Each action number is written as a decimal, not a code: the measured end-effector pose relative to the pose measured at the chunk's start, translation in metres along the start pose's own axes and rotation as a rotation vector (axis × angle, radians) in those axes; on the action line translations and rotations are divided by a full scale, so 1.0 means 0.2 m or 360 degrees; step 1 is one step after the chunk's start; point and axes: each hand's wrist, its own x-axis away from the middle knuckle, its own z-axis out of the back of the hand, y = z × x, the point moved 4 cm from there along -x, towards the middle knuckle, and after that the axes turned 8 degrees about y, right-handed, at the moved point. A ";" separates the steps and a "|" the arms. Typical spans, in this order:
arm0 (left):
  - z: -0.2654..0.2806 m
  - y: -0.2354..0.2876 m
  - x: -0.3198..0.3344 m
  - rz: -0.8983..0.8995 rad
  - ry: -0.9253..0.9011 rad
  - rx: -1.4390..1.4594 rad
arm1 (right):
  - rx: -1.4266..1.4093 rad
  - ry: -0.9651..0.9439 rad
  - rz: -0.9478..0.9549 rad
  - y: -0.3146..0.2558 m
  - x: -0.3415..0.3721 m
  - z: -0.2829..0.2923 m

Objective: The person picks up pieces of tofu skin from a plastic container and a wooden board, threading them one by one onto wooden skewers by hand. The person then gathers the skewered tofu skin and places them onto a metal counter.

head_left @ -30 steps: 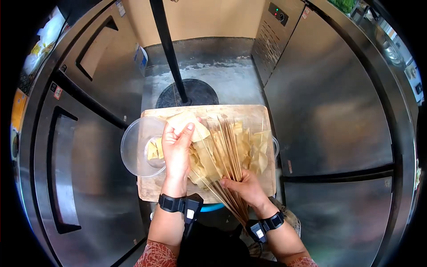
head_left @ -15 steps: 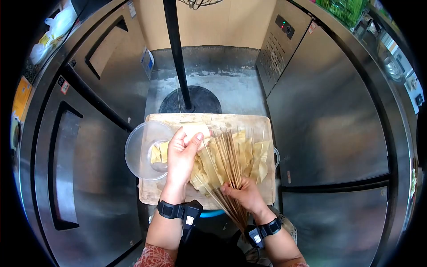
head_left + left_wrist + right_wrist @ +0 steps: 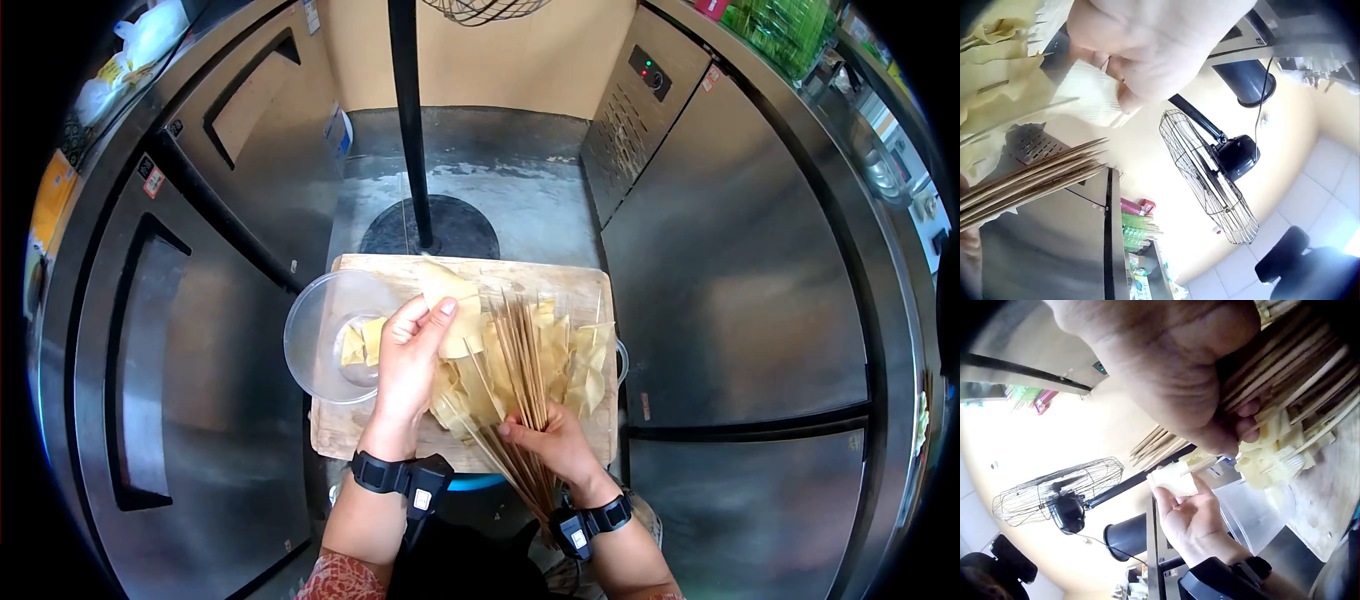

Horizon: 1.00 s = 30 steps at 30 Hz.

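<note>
My left hand [image 3: 408, 360] pinches a thin, pale yellow tofu skin sheet [image 3: 462, 325] between thumb and fingers, over the board's middle. My right hand [image 3: 560, 442] grips a fanned bundle of bamboo skewers [image 3: 522, 365] low down, tips pointing away from me. In the left wrist view, one skewer [image 3: 1019, 117] from the bundle runs up to the sheet [image 3: 1092, 94], its tip overlapping it. Several folded tofu skin pieces [image 3: 590, 372] are threaded on skewers and lie bunched right of the left hand.
A wooden cutting board [image 3: 335, 432] lies beneath both hands. At its left stands a clear plastic tub [image 3: 308, 340] with a few folded tofu skin pieces [image 3: 354, 346]. Steel fridges [image 3: 740, 300] flank both sides. Behind the board rises a fan's black pole [image 3: 408, 120] on a round base [image 3: 460, 225].
The sheet in my left hand has turned from lying nearly flat to hanging lower, toward the skewers. The right hand keeps its grip on the bundle. The head view has shifted slightly.
</note>
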 end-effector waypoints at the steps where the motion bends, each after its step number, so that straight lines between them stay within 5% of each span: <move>1: 0.02 -0.01 -0.01 -0.0035 0.0053 0.0015 | -0.0001 -0.0015 -0.0022 0.00 0.00 0.00; 7: 0.00 -0.01 -0.01 -0.0033 0.0209 0.0125 | -0.0037 -0.0053 0.0004 -0.02 0.01 -0.01; 22: 0.00 -0.05 0.04 0.0299 -0.0296 -0.0374 | -0.0167 -0.0012 -0.0079 -0.01 0.01 0.01; 30: -0.01 0.01 0.01 0.0098 0.0148 0.0331 | -0.0096 -0.0081 0.0002 -0.02 0.01 0.01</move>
